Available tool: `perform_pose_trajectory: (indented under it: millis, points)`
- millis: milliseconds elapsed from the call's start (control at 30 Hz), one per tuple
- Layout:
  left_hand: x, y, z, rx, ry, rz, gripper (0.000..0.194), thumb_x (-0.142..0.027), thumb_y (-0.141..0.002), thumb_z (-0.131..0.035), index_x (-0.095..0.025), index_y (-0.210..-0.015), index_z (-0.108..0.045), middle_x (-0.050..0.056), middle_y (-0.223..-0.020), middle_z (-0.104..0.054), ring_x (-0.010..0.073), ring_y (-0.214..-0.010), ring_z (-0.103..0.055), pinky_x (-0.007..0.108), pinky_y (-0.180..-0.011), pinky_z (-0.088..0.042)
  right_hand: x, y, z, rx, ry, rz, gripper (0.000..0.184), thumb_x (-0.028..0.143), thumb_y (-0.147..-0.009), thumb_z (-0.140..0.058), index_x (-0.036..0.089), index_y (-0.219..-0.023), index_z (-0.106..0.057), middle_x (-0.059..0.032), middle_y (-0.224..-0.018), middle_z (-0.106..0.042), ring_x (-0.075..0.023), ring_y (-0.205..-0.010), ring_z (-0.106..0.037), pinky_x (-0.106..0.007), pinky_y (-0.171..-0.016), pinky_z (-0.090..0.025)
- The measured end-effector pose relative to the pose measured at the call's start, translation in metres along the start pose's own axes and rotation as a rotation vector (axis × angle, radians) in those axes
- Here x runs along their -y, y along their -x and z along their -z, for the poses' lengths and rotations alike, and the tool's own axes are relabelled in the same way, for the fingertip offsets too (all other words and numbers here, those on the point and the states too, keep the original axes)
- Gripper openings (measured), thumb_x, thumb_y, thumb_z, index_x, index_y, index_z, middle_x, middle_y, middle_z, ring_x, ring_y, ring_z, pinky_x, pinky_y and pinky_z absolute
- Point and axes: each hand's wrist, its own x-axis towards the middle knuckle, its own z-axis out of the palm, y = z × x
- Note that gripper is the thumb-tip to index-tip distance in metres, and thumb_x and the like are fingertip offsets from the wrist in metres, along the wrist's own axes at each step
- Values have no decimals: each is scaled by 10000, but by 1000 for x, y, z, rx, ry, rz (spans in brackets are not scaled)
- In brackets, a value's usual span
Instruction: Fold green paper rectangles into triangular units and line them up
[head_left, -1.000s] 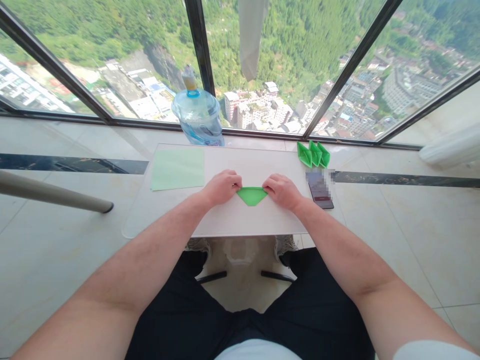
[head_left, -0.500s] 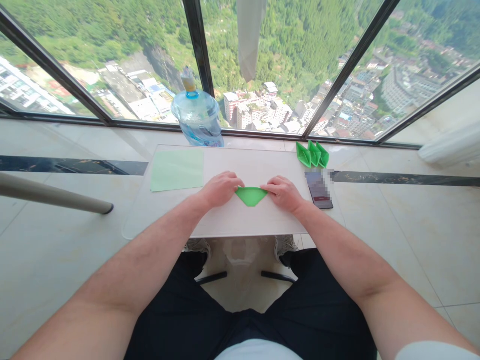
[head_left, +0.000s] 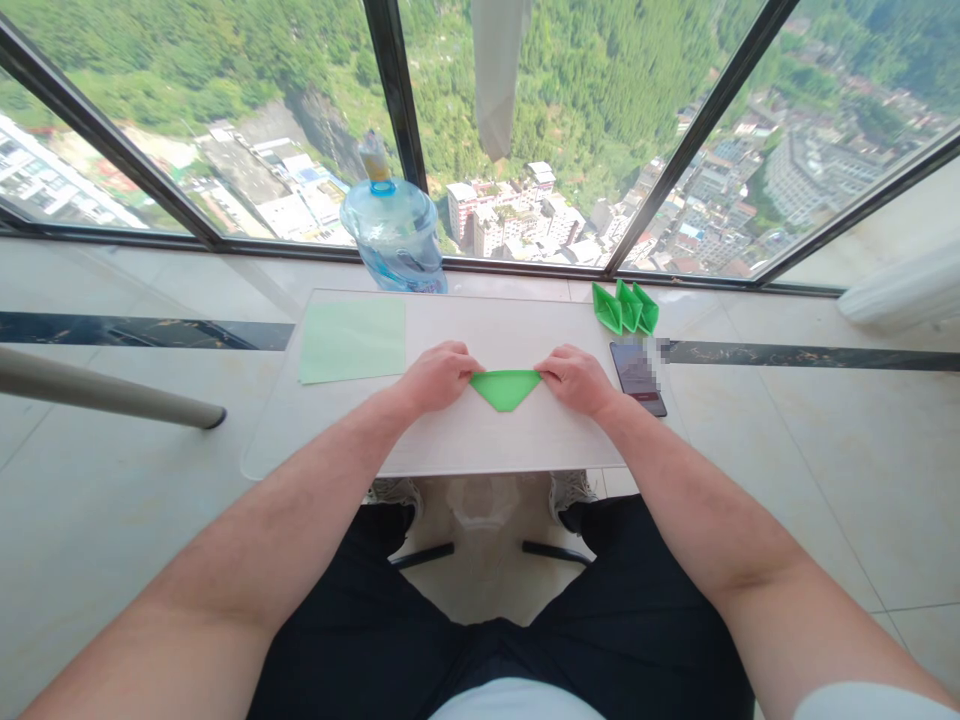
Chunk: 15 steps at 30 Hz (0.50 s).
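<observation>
A folded piece of green paper lies at the middle of the white table, its long straight edge away from me and its blunt point towards me. At its left corner, my left hand is closed, pinching the paper between thumb and fingers. My right hand pinches the opposite corner in the same way. The corners themselves are hidden under the fingertips.
Pale green sheets lie at the table's left. Several folded green paper shapes stand at the far right corner, with a phone nearer me. A large water bottle stands behind the table by the window.
My right hand has shifted slightly outward along the paper's edge, and that far edge now looks straighter and wider. The left hand has moved only a little to the left.
</observation>
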Motion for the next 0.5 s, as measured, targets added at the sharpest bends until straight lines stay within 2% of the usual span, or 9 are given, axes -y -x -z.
perform_pose_trajectory:
  millis: [167,333,500]
  points:
    - [-8,-1,-2,-20,-54,-39,341,-148,-842,-508,-226,-997,-801,66,-942,-687,223,-938,-631,363,-885,-512,14,-11,-5,13,-6,57,173,191,-881,-662,217,-1002,-783,-72,-962,-707,-232,-934,-593,-363,-859,-483]
    - [-10,-2,-6,-42,-87,-88,295,-223,-906,-543,-257,-1065,-789,60,-954,-677,222,-944,-615,363,-879,-506,16,-16,-16,-7,-64,76,193,157,-914,-623,238,-942,-796,-55,-897,-700,-200,-867,-585,-333,-816,-477]
    - [-5,1,-5,-62,-119,-168,314,-152,-921,-525,-260,-1047,-792,59,-946,-660,204,-927,-593,333,-843,-500,12,-8,-14,-59,-13,128,215,152,-933,-600,244,-942,-795,-57,-882,-670,-189,-844,-554,-312,-765,-457]
